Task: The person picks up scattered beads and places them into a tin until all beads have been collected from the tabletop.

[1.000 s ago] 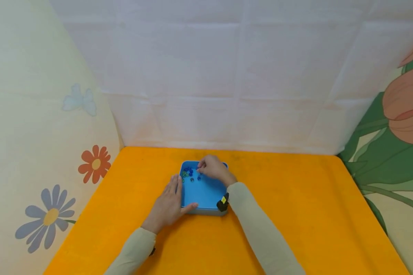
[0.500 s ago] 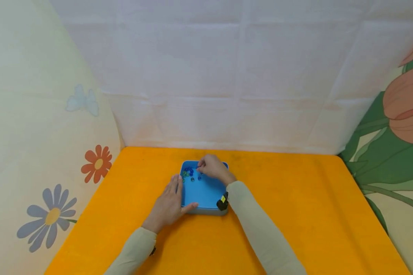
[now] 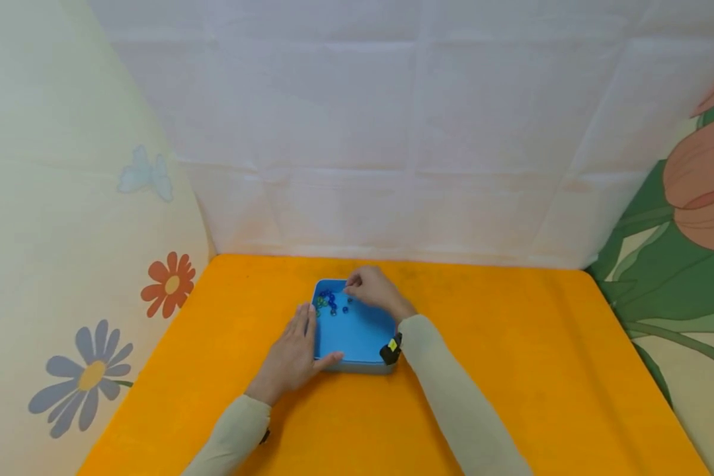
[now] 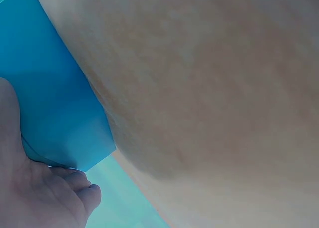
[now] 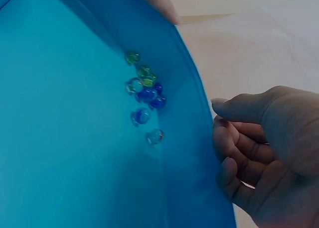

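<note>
A shallow blue plastic box (image 3: pixel 357 344) holds several small glass marbles (image 3: pixel 323 301), green, blue and clear, mostly grouped at its far left. My left hand (image 3: pixel 288 360) rests against the box's left side with straight fingers, its thumb laid over the near rim. In the left wrist view the palm hides much of the box. My right hand (image 3: pixel 377 291) is at the far rim, fingers loosely bent and thumb near the index finger. In the right wrist view no marble shows between those fingertips. A clear marble (image 5: pixel 155 136) and a blue marble (image 5: pixel 142 115) lie nearest it.
The box stands on an orange tabletop (image 3: pixel 512 357). Behind the far edge hangs a white cloth (image 3: pixel 381 132). Flower-printed cloths flank the table, one at the left (image 3: pixel 53 264) and one at the right (image 3: pixel 690 284).
A blue marble by my right fingertips is gone from there, and another blue one shows in the left group. My right hand has moved slightly right; my left stays put.
</note>
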`<action>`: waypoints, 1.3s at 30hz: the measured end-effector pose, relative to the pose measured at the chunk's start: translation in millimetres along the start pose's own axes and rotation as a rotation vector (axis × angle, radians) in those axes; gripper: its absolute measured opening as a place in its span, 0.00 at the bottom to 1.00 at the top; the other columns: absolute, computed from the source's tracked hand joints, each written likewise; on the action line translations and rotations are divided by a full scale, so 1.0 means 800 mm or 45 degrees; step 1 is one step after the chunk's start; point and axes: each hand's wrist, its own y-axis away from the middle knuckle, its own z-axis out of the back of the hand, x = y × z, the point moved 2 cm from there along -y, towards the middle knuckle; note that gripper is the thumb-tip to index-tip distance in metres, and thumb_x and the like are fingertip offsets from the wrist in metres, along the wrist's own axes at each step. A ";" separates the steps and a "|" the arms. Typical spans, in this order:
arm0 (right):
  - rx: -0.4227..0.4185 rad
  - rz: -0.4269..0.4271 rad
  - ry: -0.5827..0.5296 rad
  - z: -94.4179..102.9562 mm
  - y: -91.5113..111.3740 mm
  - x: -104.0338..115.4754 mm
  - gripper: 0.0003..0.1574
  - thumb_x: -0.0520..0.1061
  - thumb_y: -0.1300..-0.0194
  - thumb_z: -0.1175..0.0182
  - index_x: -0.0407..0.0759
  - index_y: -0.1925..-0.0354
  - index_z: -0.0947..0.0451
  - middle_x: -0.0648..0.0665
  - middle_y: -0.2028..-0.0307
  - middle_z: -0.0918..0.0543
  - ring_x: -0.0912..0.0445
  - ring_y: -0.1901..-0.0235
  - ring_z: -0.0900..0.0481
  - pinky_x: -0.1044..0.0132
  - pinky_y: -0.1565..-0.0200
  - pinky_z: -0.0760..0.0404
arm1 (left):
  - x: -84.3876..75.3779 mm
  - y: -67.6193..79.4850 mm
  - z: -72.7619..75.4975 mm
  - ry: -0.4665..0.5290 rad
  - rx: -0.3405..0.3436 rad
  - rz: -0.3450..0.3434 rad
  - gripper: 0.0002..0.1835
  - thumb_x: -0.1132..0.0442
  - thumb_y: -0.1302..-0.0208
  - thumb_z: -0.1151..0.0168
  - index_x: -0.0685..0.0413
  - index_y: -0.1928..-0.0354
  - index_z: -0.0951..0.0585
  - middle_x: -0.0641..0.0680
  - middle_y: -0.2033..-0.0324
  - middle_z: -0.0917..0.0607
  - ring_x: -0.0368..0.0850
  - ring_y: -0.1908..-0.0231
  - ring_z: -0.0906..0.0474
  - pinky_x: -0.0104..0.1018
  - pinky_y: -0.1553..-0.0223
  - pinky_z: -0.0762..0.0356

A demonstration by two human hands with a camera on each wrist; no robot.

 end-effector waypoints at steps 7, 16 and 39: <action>-0.042 -0.009 -0.047 0.028 0.026 -0.020 0.14 0.49 0.23 0.37 0.41 0.51 0.12 0.44 0.58 0.11 0.53 0.62 0.18 0.61 0.59 0.15 | -0.002 -0.001 -0.001 0.019 0.010 0.028 0.66 0.18 0.34 0.53 0.68 0.17 0.53 0.69 0.17 0.51 0.67 0.17 0.52 0.60 0.22 0.37; -0.116 -0.028 -0.014 0.052 0.068 -0.054 0.14 0.49 0.24 0.36 0.42 0.52 0.12 0.44 0.60 0.12 0.52 0.64 0.20 0.63 0.61 0.17 | 0.001 -0.003 -0.001 0.032 0.009 0.029 0.66 0.18 0.34 0.53 0.68 0.17 0.54 0.69 0.16 0.52 0.67 0.16 0.53 0.60 0.20 0.40; -0.099 -0.204 -0.026 0.046 0.150 -0.121 0.15 0.45 0.30 0.30 0.38 0.50 0.14 0.47 0.68 0.18 0.55 0.68 0.23 0.66 0.64 0.21 | 0.002 -0.003 -0.003 0.052 0.023 0.018 0.66 0.20 0.34 0.51 0.68 0.17 0.55 0.70 0.17 0.53 0.66 0.16 0.53 0.60 0.21 0.40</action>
